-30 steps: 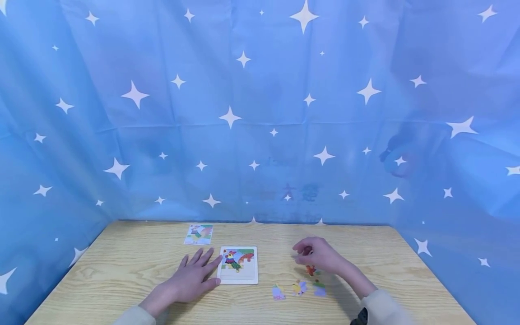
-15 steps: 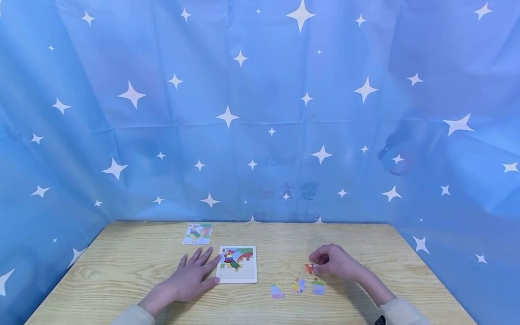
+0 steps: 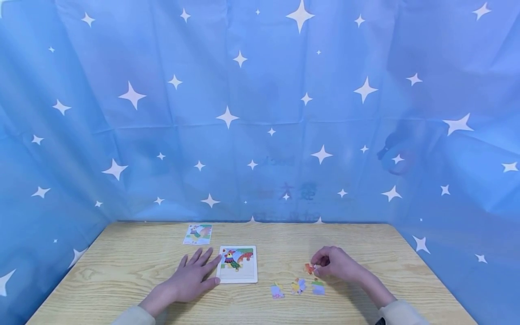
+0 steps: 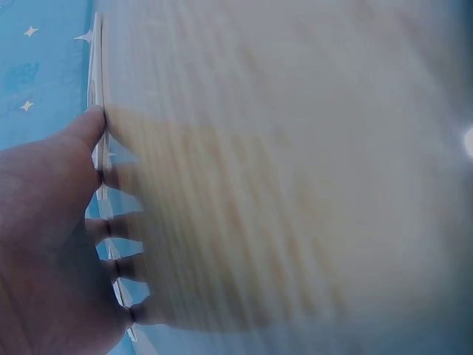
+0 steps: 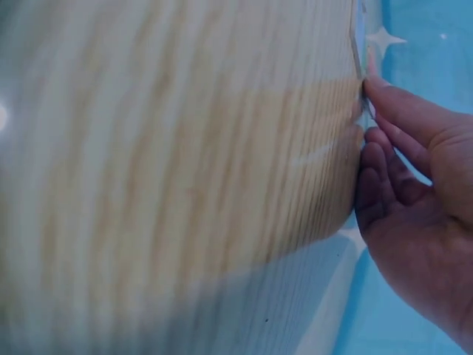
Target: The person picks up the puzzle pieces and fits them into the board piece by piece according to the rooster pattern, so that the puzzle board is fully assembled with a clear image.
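Part-filled rooster puzzle on the desk point(image 3: 239, 311), both hands busy
Up front, got three loose pieces point(image 3: 298, 286) lying in a row. Over to the left, palm down with the left hand point(image 3: 191, 280), grip spread loose around nothing. On the right, pinching an orange piece point(image 3: 308, 269) by its right edge with the right hand point(image 3: 339, 265), grip almost closed. Touching the puzzle board point(image 3: 251, 273) along its left side with left thumb and index, filled up top, bare lower down. Further back, a rooster card point(image 3: 197, 234), then blue starry curtain point(image 3: 260, 149).
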`<state>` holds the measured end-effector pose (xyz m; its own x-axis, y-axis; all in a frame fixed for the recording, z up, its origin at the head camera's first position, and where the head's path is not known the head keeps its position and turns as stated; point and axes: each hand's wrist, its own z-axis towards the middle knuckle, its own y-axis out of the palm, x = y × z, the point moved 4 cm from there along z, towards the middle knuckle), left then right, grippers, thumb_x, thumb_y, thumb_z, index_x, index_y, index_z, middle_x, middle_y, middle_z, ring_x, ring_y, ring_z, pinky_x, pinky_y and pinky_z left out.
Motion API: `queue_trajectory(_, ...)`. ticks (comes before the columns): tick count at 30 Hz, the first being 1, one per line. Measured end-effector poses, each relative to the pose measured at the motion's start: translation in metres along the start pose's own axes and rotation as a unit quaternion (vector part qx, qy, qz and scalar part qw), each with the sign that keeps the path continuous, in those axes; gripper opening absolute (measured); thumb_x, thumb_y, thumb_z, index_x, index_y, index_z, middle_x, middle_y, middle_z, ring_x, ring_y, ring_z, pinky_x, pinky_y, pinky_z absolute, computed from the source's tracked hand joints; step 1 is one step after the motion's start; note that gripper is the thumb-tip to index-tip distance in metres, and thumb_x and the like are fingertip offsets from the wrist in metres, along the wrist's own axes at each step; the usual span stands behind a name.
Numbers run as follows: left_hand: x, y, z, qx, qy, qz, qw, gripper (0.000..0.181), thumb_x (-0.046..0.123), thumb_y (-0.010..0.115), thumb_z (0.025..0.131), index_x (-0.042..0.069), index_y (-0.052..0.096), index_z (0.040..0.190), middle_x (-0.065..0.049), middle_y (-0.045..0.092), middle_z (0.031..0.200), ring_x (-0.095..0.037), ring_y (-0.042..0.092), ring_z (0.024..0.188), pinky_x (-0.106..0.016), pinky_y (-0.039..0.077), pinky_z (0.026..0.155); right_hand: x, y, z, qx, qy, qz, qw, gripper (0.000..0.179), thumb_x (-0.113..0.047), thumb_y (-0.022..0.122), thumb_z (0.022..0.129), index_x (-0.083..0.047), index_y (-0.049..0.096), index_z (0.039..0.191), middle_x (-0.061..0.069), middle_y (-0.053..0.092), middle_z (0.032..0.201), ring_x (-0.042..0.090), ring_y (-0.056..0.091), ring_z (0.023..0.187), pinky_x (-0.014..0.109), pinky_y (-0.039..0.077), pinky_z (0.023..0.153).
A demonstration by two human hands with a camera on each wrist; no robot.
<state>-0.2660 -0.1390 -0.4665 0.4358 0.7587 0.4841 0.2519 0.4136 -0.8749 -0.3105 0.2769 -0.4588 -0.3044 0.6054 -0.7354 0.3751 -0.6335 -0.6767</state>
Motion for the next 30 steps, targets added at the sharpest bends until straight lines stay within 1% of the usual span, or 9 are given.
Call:
queue_trajectory(2,-0.005,0.003,0.002,0.005,0.001,-0.002,1.0,0.066,0.049,0.053,0.105,0.009,0.042,0.158,-0.024,0.026,0.165,-0.052,0.014,0.15,-0.081,0.007,0.108,-0.001,0.001,0.0,0.0,-0.001,0.004,1.0,0.018,-0.007,0.082,0.086,-0.004,0.071,0.1,0.003,0.061,0.088,0.015,0.056,0.077,0.026,0.049,0.066)
queue_trajectory(5,-0.011,0.007,0.004,0.014,0.007,0.0,0.9999,0.069,0.054,0.05,0.105,0.011,0.042,0.158,-0.023,0.025,0.165,-0.051,0.013,0.151,-0.081,0.006,0.109,-0.004,0.002,0.001,-0.003,-0.003,0.028,0.9996,0.016,-0.004,0.08,0.086,-0.003,0.068,0.097,0.005,0.063,0.086,0.015,0.057,0.074,0.025,0.049,0.063)
queue_trajectory(8,-0.013,0.009,0.005,0.018,0.008,0.0,0.9998,0.07,0.056,0.05,0.104,0.012,0.042,0.158,-0.022,0.025,0.165,-0.051,0.013,0.151,-0.081,0.007,0.108,-0.007,0.003,0.002,-0.001,-0.002,0.048,0.9989,0.012,0.001,0.075,0.087,-0.002,0.067,0.095,0.006,0.065,0.084,0.014,0.059,0.072,0.025,0.049,0.062)
queue_trajectory(10,-0.014,0.009,0.005,0.017,0.007,0.002,0.9998,0.07,0.056,0.05,0.104,0.012,0.042,0.158,-0.022,0.025,0.166,-0.051,0.013,0.151,-0.081,0.007,0.109,-0.01,0.003,0.004,0.004,-0.001,0.051,0.9987,0.01,0.003,0.074,0.087,-0.001,0.067,0.094,0.005,0.066,0.083,0.014,0.059,0.071,0.025,0.049,0.061)
queue_trajectory(15,-0.018,0.012,0.006,0.017,0.005,0.003,0.9998,0.07,0.056,0.049,0.104,0.012,0.041,0.158,-0.021,0.024,0.166,-0.05,0.012,0.151,-0.08,0.006,0.109,-0.022,0.007,0.012,0.006,-0.008,0.058,0.9983,0.009,0.002,0.074,0.088,-0.001,0.067,0.092,0.005,0.065,0.081,0.013,0.057,0.07,0.024,0.048,0.06)
queue_trajectory(21,-0.022,0.013,0.007,0.016,0.005,0.007,0.9998,0.072,0.058,0.048,0.104,0.013,0.04,0.159,-0.02,0.023,0.166,-0.05,0.012,0.152,-0.08,0.007,0.109,-0.04,0.021,0.029,0.01,-0.021,0.058,0.998,0.009,0.0,0.075,0.089,-0.002,0.067,0.093,0.004,0.065,0.082,0.014,0.058,0.071,0.024,0.048,0.06)
queue_trajectory(30,-0.023,0.014,0.008,0.015,0.006,0.011,0.9998,0.073,0.06,0.046,0.104,0.014,0.039,0.16,-0.02,0.023,0.167,-0.05,0.012,0.152,-0.08,0.007,0.109,-0.071,0.049,0.058,0.007,-0.035,0.061,0.9975,0.009,0.0,0.076,0.089,-0.003,0.069,0.094,0.002,0.065,0.083,0.017,0.06,0.075,0.026,0.049,0.064)
